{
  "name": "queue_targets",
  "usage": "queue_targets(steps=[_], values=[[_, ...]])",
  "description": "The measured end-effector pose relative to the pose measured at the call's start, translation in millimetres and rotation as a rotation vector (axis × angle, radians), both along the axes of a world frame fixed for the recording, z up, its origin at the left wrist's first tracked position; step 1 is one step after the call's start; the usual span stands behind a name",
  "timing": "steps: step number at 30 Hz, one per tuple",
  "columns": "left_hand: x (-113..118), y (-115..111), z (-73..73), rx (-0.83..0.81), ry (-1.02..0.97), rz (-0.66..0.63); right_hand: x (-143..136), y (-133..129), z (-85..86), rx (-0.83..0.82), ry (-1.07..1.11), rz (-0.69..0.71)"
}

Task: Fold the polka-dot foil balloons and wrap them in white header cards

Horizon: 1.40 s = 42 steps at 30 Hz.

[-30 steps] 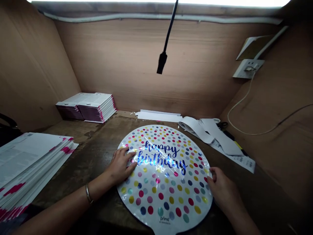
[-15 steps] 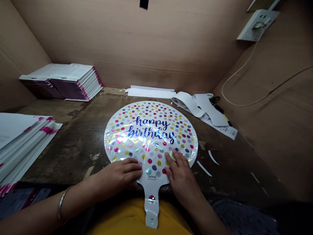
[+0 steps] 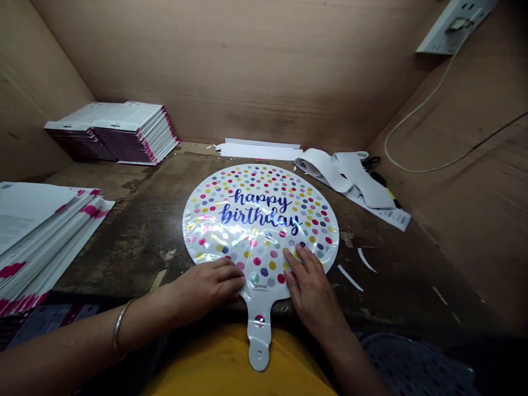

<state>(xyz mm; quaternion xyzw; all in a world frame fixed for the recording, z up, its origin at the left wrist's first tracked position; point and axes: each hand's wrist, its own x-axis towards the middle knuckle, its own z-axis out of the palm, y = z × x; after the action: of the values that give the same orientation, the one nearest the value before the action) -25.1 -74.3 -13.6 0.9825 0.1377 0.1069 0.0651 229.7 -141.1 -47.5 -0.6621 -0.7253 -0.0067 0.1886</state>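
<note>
A round foil balloon (image 3: 259, 220) lies flat on the table, white with multicoloured dots and "happy birthday" in shiny blue letters. Its narrow neck (image 3: 259, 335) points toward me and hangs past the table's front edge. My left hand (image 3: 210, 286) rests over the balloon's lower left rim, its fingers close together and stretched across the foil; the thumb is mostly hidden. On the lower right part, my right hand (image 3: 311, 286) lies with fingers slightly spread and its thumb on the foil beside the neck.
Stacks of printed cards (image 3: 124, 132) stand at the back left, and more cards (image 3: 45, 236) lie at the near left. White paper strips (image 3: 259, 150), a loose label roll (image 3: 358, 176) and scissors (image 3: 371, 162) lie along the back. A cable (image 3: 412, 118) hangs from the wall socket (image 3: 456, 27).
The whole view has shifted slightly, so everything sits a little higher and farther right. Both hands keep their places on the balloon.
</note>
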Motion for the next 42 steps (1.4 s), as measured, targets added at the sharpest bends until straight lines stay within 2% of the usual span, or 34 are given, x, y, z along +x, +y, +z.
queue_targets(steps=[2, 4, 6, 9, 11, 13, 15, 18, 20, 21, 22, 25, 27, 29, 31, 34, 37, 39, 40, 42], values=[[0.6, -0.9, 1.3, 0.055, 0.029, -0.071, 0.9, 0.3, 1.1, 0.004, 0.017, 0.01], [3.4, -0.3, 4.2, 0.037, 0.047, -0.074, 2.3, -2.0, 4.7, 0.036, 0.064, 0.034], [7.2, 3.2, 7.5, -0.096, 0.021, 0.018, 3.3, -8.2, 10.9, 0.142, 0.153, 0.066], [12.6, 13.4, 12.1, -0.402, -0.04, 0.206, 1.6, -22.1, 21.2, 0.333, 0.261, 0.137], [16.0, 19.4, 15.5, -0.528, -0.023, 0.3, -2.4, -29.9, 25.1, 0.325, 0.263, 0.222], [20.6, 21.1, 19.9, -0.502, 0.025, 0.315, -7.9, -33.4, 25.2, 0.237, 0.239, 0.293], [27.0, 17.9, 23.8, -0.384, 0.065, 0.238, -13.4, -33.3, 21.9, 0.181, 0.229, 0.308], [39.3, 10.2, 24.5, -0.19, 0.111, 0.038, -18.1, -31.5, 15.1, 0.148, 0.246, 0.277], [47.1, 8.2, 20.9, -0.112, 0.122, -0.083, -17.7, -31.6, 12.6, 0.129, 0.25, 0.278], [50.4, 8.9, 18.8, -0.113, 0.112, -0.095, -16.7, -31.8, 12.6, 0.127, 0.253, 0.275], [53.2, 10.7, 17.0, -0.16, 0.092, -0.061, -15.3, -31.7, 13.7, 0.139, 0.265, 0.256], [59.1, 20.4, 15.2, -0.503, 0.004, 0.24, -13.4, -27.8, 22.6, 0.245, 0.287, 0.092], [62.0, 27.8, 16.3, -0.689, -0.015, 0.387, -17.0, -22.4, 30.4, 0.277, 0.209, 0.013], [64.4, 34.6, 16.6, -0.809, -0.011, 0.476, -23.8, -17.9, 35.8, 0.208, 0.09, 0.066], [65.8, 41.1, 14.9, -0.915, -0.029, 0.585, -28.6, -17.0, 36.8, 0.123, 0.015, 0.202], [65.1, 50.7, 11.4, -1.013, -0.093, 0.696, -19.5, -17.6, 34.7, 0.12, -0.011, 0.349], [64.3, 56.8, 14.7, -0.988, -0.125, 0.673, 4.1, -3.7, 41.8, 0.191, 0.044, 0.193], [65.3, 56.3, 23.1, -0.847, -0.152, 0.568, 13.4, 17.4, 53.5, 0.14, 0.09, 0.133], [66.1, 54.5, 28.6, -0.728, -0.171, 0.49, 13.5, 30.0, 60.1, 0.063, 0.107, 0.189], [66.9, 48.7, 39.5, -0.417, -0.212, 0.323, 6.4, 54.9, 71.9, -0.138, 0.142, 0.407]])
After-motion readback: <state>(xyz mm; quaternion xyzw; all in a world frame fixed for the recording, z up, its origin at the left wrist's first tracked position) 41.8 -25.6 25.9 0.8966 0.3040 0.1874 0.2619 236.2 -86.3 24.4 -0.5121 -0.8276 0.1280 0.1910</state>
